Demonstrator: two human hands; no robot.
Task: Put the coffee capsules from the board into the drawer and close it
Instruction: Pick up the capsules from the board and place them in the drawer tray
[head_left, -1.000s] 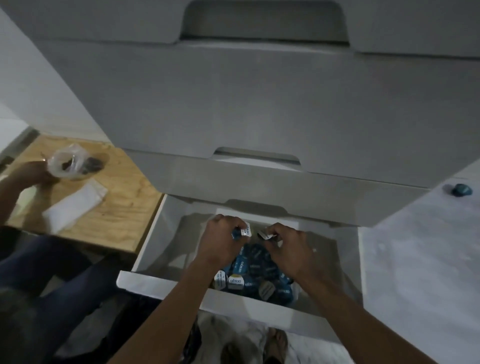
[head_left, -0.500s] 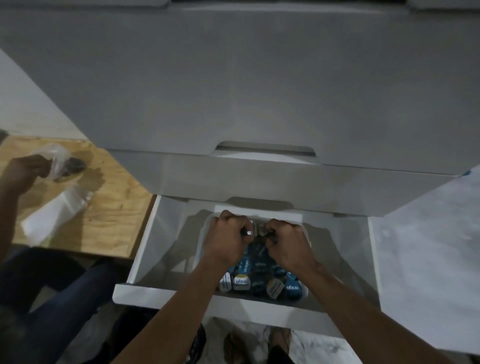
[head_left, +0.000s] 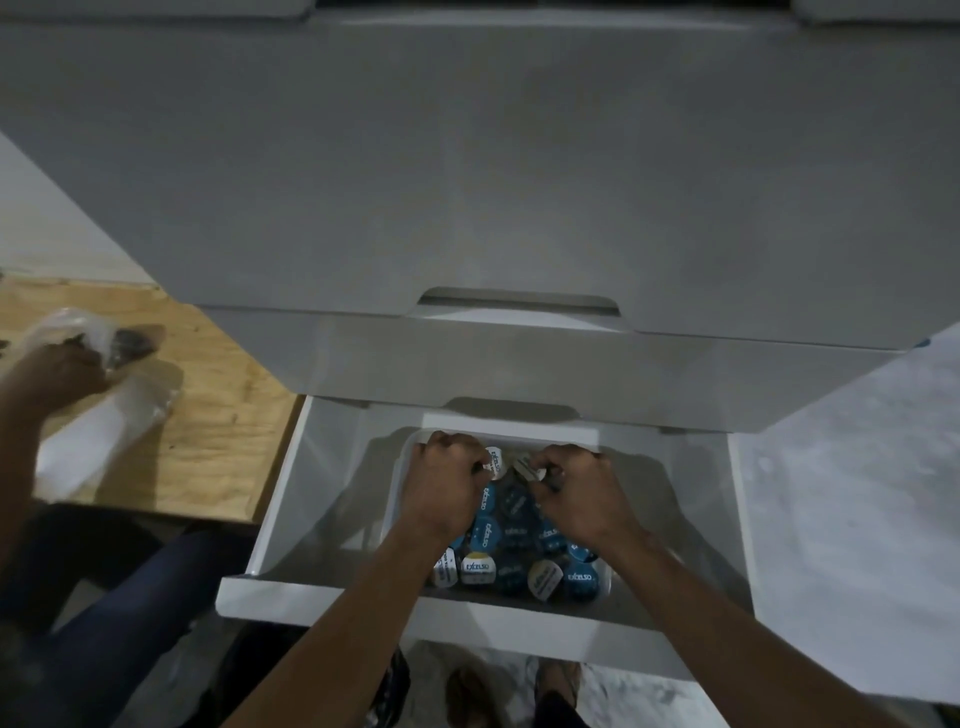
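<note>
The bottom white drawer (head_left: 322, 603) stands pulled out below me. Inside it a pile of blue and white coffee capsules (head_left: 511, 564) fills a shallow tray. My left hand (head_left: 448, 480) is down in the drawer, fingers closed on a white-lidded capsule (head_left: 496, 461) at the pile's far end. Close beside it, my right hand (head_left: 574, 491) pinches another capsule (head_left: 530, 470). Both hands nearly touch each other. The wooden board (head_left: 208, 415) lies to the left of the drawer.
Closed white drawer fronts (head_left: 467, 182) rise above the open one. On the board another person's hand (head_left: 57, 371) holds a clear plastic bag (head_left: 98, 338) beside a white packet (head_left: 98, 436). That person's dark-trousered legs fill the lower left. My feet (head_left: 514, 686) show under the drawer.
My hands have sunk slightly deeper toward the drawer's back and moved closer together. The other person's hand has lifted the plastic bag on the board. My view has tilted downward.
</note>
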